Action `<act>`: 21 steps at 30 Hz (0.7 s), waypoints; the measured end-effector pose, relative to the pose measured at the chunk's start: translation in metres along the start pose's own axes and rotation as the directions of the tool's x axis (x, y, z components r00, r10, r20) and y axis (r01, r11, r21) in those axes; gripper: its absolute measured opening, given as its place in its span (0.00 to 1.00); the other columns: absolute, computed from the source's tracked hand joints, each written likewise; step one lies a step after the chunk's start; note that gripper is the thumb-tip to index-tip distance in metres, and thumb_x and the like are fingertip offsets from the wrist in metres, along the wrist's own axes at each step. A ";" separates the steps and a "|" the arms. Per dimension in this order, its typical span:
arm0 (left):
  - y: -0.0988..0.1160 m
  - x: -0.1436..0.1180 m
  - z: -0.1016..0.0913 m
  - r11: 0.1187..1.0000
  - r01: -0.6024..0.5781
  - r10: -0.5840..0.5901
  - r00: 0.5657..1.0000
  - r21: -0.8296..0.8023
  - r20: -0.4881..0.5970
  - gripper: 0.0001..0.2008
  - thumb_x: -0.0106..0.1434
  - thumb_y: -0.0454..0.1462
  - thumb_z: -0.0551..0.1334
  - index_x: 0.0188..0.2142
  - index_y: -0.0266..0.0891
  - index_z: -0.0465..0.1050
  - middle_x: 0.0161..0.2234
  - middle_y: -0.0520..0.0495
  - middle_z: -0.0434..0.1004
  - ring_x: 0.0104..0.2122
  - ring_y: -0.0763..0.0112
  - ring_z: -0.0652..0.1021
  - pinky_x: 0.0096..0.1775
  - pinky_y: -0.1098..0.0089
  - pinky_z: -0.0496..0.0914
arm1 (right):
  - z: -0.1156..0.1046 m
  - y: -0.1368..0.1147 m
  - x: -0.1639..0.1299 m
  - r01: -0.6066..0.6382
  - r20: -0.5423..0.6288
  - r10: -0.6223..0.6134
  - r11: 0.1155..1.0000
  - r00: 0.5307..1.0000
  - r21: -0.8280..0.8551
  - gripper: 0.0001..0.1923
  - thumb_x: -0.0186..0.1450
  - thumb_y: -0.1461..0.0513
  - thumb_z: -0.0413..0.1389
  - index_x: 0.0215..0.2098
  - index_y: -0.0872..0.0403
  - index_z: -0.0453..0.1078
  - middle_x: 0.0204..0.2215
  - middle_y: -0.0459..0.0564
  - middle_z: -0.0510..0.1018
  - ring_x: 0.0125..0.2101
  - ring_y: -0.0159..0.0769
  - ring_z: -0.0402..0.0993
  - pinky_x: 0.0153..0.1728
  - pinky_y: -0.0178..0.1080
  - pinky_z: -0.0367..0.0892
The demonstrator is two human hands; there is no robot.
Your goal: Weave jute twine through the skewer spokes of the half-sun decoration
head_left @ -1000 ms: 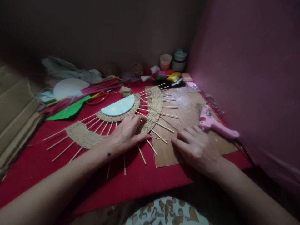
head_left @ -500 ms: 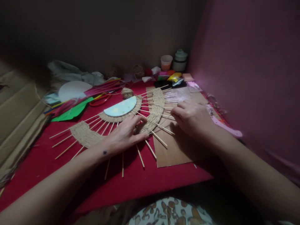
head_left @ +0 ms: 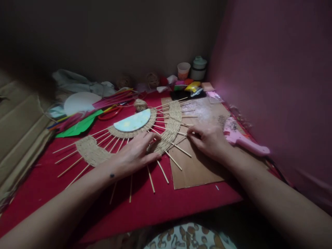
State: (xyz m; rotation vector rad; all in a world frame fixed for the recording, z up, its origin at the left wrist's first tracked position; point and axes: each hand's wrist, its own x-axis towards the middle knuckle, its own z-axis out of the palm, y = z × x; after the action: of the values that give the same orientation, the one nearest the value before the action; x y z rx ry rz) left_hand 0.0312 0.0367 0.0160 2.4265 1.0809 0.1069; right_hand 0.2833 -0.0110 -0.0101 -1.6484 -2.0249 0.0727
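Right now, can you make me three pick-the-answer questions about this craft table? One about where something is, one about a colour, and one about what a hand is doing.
1. Where does the glue gun lie?
A. On the cardboard sheet, to the right of the right hand
B. On the green paper
C. Inside the cup

2. What colour is the cloth covering the table?
A. Blue
B. Red
C. White

3. What is the left hand doing?
A. Lifting the scissors
B. Hanging in the air
C. Pressing flat on the woven stick fan

Answers:
1. A, as the pink gun rests on the brown sheet beside that hand.
2. B, as red shows all around the work.
3. C, as the palm and fingers lie spread on the weave and sticks.
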 end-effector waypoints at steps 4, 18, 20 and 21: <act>0.002 -0.002 -0.008 1.000 0.010 -0.011 0.999 0.005 0.050 0.20 0.61 0.47 0.59 0.49 0.40 0.65 0.44 0.43 0.70 0.42 0.61 0.71 0.43 0.61 0.66 | 0.001 -0.001 0.001 -0.022 0.036 0.019 0.997 0.999 0.080 0.08 0.63 0.63 0.54 0.33 0.53 0.76 0.27 0.48 0.80 0.28 0.34 0.73 0.31 0.36 0.62; -0.011 -0.007 -0.028 0.999 -0.042 0.039 0.993 0.019 0.112 0.24 0.61 0.47 0.61 0.54 0.42 0.61 0.46 0.44 0.69 0.42 0.64 0.71 0.42 0.66 0.67 | 0.008 -0.012 -0.002 0.036 0.067 -0.040 0.997 0.997 0.070 0.08 0.63 0.60 0.55 0.36 0.51 0.76 0.25 0.48 0.80 0.27 0.34 0.74 0.29 0.35 0.61; -0.017 -0.006 -0.028 0.998 -0.065 0.063 0.992 0.008 0.111 0.24 0.61 0.47 0.61 0.54 0.41 0.61 0.46 0.44 0.69 0.43 0.64 0.71 0.43 0.66 0.66 | 0.009 -0.014 -0.003 0.065 0.070 -0.071 0.995 0.995 0.081 0.08 0.64 0.61 0.55 0.36 0.51 0.76 0.26 0.49 0.80 0.27 0.34 0.74 0.29 0.35 0.62; -0.019 -0.006 -0.027 0.997 -0.081 0.080 0.991 0.009 0.105 0.24 0.61 0.47 0.61 0.54 0.41 0.62 0.46 0.43 0.69 0.43 0.63 0.71 0.43 0.66 0.66 | 0.009 -0.014 -0.004 0.077 0.067 -0.083 0.994 0.994 0.081 0.08 0.64 0.61 0.55 0.36 0.51 0.76 0.26 0.49 0.80 0.27 0.34 0.74 0.29 0.34 0.62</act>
State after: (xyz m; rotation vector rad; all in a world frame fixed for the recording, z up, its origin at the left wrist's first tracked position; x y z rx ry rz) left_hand 0.0072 0.0541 0.0318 2.4579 0.9408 -0.0016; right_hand 0.2670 -0.0156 -0.0140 -1.5348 -2.1104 0.1821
